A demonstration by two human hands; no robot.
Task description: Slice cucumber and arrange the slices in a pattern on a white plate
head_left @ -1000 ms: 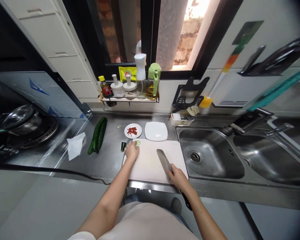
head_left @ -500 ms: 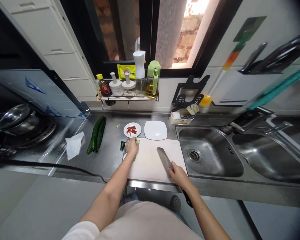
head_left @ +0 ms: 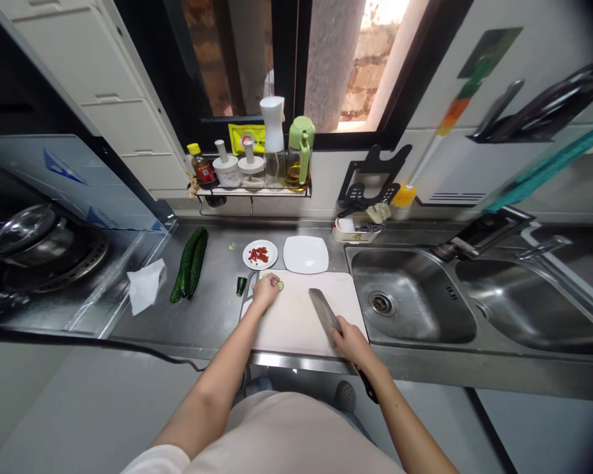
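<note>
My left hand (head_left: pixel 265 291) is over the left part of the white cutting board (head_left: pixel 291 329). Its fingers are closed on a pale green cucumber slice (head_left: pixel 280 286); another bit of green shows beside the wrist, mostly hidden. My right hand (head_left: pixel 350 339) grips a kitchen knife (head_left: pixel 322 309), its blade lying low over the right side of the board and pointing away from me. A short cucumber end (head_left: pixel 240 286) rests on the counter just left of the board. Two whole cucumbers (head_left: pixel 188 266) lie side by side farther left.
Behind the board stand a small plate of chopped red pieces (head_left: pixel 258 255) and a white square plate (head_left: pixel 305 255). A steel double sink (head_left: pixel 415 299) borders the board's right. A white paper towel (head_left: pixel 146 286) and a stove pot (head_left: pixel 34 234) are left. A condiment shelf (head_left: pixel 257 192) hangs behind.
My left hand has moved slightly right from the board's left edge, carrying the cucumber slice. The right hand and knife stay nearly still.
</note>
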